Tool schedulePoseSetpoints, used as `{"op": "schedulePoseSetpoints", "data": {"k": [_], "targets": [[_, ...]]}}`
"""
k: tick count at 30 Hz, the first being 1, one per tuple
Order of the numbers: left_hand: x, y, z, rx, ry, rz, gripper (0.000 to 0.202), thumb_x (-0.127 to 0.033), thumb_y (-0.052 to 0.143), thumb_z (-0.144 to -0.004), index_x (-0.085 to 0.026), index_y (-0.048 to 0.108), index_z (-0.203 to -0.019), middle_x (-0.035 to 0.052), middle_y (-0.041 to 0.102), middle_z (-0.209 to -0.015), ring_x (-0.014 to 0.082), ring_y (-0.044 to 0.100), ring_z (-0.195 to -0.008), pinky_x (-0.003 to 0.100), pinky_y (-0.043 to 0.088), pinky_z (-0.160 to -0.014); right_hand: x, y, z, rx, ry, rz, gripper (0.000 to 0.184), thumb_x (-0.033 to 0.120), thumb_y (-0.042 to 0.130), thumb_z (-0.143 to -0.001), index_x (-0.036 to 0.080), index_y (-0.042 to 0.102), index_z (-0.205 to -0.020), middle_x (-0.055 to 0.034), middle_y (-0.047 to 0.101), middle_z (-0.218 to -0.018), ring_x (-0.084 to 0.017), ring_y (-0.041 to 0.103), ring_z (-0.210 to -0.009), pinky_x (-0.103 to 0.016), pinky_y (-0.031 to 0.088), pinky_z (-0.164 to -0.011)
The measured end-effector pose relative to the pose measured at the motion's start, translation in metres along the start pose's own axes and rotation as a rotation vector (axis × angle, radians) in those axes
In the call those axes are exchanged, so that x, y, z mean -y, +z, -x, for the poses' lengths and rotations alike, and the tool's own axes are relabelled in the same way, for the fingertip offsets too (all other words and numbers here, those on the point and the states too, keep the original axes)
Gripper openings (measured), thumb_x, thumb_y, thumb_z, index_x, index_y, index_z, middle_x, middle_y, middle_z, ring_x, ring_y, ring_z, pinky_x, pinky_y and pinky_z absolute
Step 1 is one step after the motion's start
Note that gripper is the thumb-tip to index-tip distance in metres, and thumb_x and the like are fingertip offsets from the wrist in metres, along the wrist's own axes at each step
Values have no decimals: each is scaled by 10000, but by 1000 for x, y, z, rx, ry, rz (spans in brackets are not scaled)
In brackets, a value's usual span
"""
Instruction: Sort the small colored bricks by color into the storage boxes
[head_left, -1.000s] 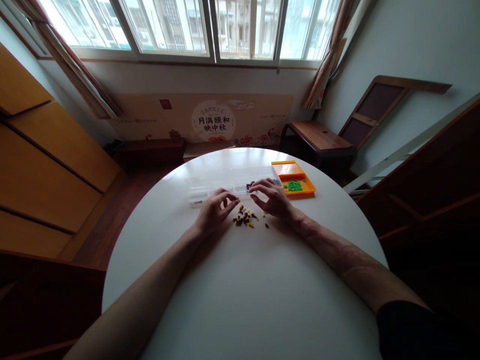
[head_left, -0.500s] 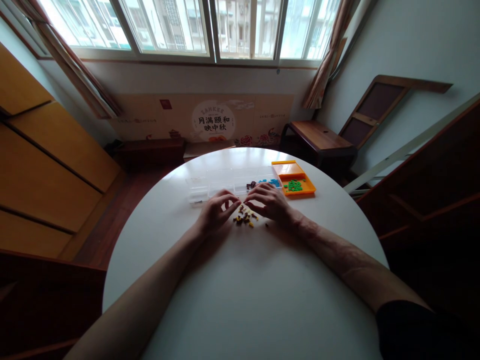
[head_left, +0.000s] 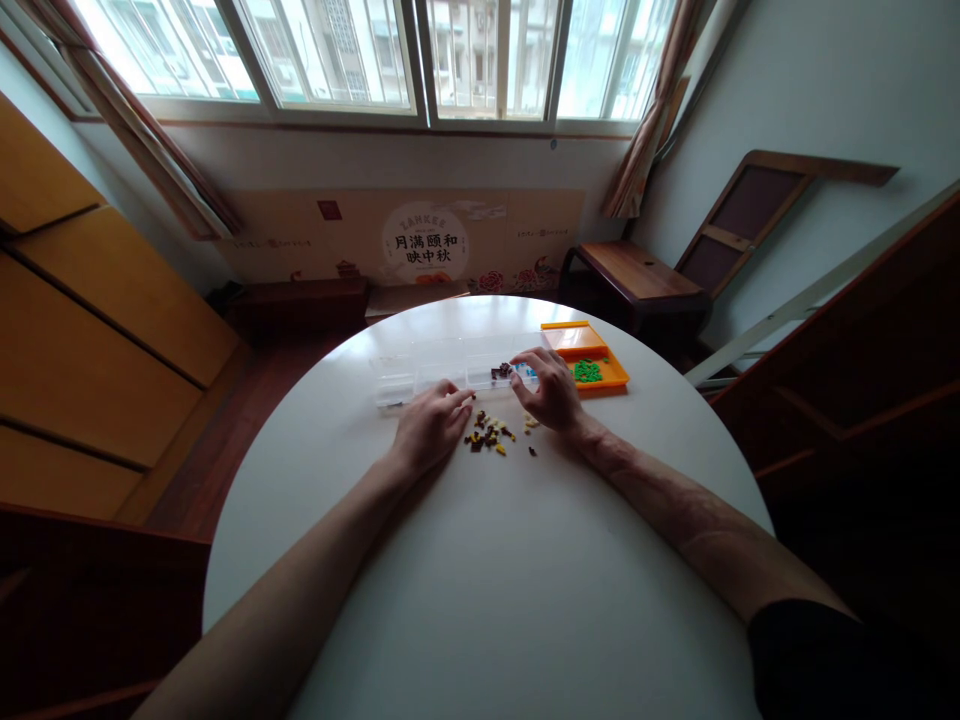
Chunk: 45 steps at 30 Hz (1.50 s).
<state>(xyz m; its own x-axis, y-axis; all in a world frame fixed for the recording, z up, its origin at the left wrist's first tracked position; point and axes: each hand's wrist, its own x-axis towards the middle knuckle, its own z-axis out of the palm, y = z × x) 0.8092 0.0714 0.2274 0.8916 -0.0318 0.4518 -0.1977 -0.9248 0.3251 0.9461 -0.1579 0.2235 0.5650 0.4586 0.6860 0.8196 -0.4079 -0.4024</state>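
Observation:
My left hand [head_left: 433,425] rests on the table left of a loose pile of small brown, yellow and cream building bricks [head_left: 489,433]. Its thumb and forefinger are pinched, and a tiny dark brick shows at their tips. Over the clear compartment box [head_left: 442,376], my right hand [head_left: 553,392] has thumb and fingers apart, close to a cluster of dark brown bricks [head_left: 500,371] in one compartment. Blue bricks [head_left: 527,371] lie in the compartment beside it, partly covered by that hand. A few cream bricks [head_left: 530,423] sit under the right wrist.
An orange tray [head_left: 619,378] holding green bricks [head_left: 588,371] stands right of the clear box. One dark brick [head_left: 532,451] lies apart on the round white table [head_left: 480,580]. A wooden chair [head_left: 637,270] is beyond the table at the right.
My right hand has moved away from the left fingertips, up and right to the clear box, and its fingers have spread. My left hand stays nearly in place, still pinched.

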Motion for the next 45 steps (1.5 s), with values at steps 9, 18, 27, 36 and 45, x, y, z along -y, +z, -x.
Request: {"op": "schedulePoseSetpoints", "data": {"k": [9,18,27,36,45], "targets": [[-6,-8,-2,7,-9,117,157,-317,670,-1038,-232,791,-985,53,745,-1030,158,654,-748,287,511,-757,3,-1,1,96,-121,-63,105,229,662,-1017,255,730,-1094,-74,760,-1166,-288,684,-1123,-482,550,-1056],[-2,-7,-1,6,58,502,238,-421,713,-1048,-222,840,-1020,23,824,-910,118,637,-665,245,538,-665,12,-5,3,302,-416,-175,118,373,701,-1082,275,765,-1094,-56,796,-1149,-232,723,-1037,-406,581,-959],[-3,-6,-2,26,82,533,288,-484,724,-1033,-225,850,-1038,81,848,-997,178,749,-780,309,623,-744,11,-6,2,301,-414,-161,104,340,705,-1075,281,791,-1076,-51,808,-1118,-227,733,-1012,-407,571,-963],[-6,-11,-4,6,74,514,226,-413,721,-1031,-218,835,-1045,70,811,-977,152,679,-748,282,563,-702,15,-9,1,217,-363,-167,106,353,712,-1047,288,786,-1008,-38,818,-1056,-240,725,-1003,-434,561,-971],[-12,-22,-1,195,166,285,142,-281,744,-849,-237,745,-984,34,762,-1049,183,653,-829,350,514,-889,-6,1,-1,-68,7,18,149,392,716,-1055,263,785,-1025,-58,803,-1060,-298,679,-1032,-502,496,-1053]]}}
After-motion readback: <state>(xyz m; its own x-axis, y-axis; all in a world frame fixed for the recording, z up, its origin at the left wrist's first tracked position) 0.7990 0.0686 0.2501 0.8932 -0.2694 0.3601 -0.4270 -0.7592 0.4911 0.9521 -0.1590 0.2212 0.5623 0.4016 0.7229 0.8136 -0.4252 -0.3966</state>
